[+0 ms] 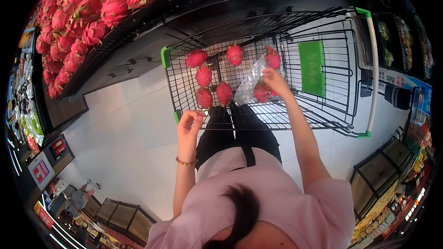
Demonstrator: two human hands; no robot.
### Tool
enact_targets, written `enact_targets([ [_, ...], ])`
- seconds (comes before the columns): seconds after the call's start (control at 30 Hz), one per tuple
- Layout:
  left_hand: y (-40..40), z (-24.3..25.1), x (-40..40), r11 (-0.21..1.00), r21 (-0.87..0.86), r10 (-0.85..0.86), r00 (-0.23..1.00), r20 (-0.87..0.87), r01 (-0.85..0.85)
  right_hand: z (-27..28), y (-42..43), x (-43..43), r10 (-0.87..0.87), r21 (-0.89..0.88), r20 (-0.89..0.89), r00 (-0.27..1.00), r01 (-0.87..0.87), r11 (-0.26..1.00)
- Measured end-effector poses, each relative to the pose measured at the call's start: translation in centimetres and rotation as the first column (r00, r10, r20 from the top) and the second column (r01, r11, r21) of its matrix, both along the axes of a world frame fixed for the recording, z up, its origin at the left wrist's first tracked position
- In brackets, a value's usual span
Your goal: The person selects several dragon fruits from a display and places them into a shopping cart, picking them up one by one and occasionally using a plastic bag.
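Note:
Before me stands a black wire shopping cart (256,129) with green corner pieces. My right hand (276,80) reaches inside it, its bent fingers pinching a clear plastic bag (250,77). One dragon fruit (272,58) shows just beyond those fingers, and another dragon fruit (261,91) lies below the hand, at the bag; part of a further one is hidden. Several loose dragon fruits (204,76) rest on the cart's mesh at the left end. My left hand (189,121) is curled over the near left corner of the cart, with nothing visible between its fingers.
A display shelf (152,19) heaped with dragon fruits (91,7) borders the cart's far side. Green panel (312,69) and pale handle (373,69) are at the cart's right. Wooden display stands (382,166) stand behind me on the right. A person (79,199) is far off, lower left.

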State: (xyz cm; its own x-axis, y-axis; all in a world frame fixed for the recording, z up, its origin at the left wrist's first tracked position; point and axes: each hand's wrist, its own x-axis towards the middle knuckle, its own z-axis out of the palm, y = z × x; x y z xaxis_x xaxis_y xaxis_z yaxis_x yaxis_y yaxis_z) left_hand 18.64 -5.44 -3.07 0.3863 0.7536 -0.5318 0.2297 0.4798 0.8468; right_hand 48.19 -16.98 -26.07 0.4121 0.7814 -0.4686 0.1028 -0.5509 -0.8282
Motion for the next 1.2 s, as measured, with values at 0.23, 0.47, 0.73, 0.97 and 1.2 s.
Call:
enact_targets([
  [0.23,-1.5,-0.4,0.7,0.99,-0.041,0.133,0.99,-0.054,-0.135,-15.9,2.9,-1.8,0.002,-0.239,0.034,0.999,0.006,0.971],
  [0.47,-3.5,-2.2,-1.7,0.972,-0.038,0.224,0.96,-0.166,-0.233,-17.9,14.7,-3.7,0.007,-0.368,0.19,0.982,0.065,0.928],
  [0.73,-3.7,-3.1,-2.7,0.93,-0.098,0.325,0.919,-0.224,-0.353,-20.8,16.7,-5.6,-0.127,-0.409,0.204,0.971,0.202,0.89],
  [0.97,-3.0,-3.7,-3.3,0.928,-0.085,0.335,0.912,-0.237,-0.363,-22.9,16.3,-4.4,-0.232,-0.333,0.181,0.956,0.281,0.9],
  [1.2,-1.7,-2.4,-3.2,0.935,-0.068,0.337,0.933,-0.128,-0.348,-13.3,13.0,-6.6,-0.295,0.09,-0.184,0.938,0.315,0.945],
])
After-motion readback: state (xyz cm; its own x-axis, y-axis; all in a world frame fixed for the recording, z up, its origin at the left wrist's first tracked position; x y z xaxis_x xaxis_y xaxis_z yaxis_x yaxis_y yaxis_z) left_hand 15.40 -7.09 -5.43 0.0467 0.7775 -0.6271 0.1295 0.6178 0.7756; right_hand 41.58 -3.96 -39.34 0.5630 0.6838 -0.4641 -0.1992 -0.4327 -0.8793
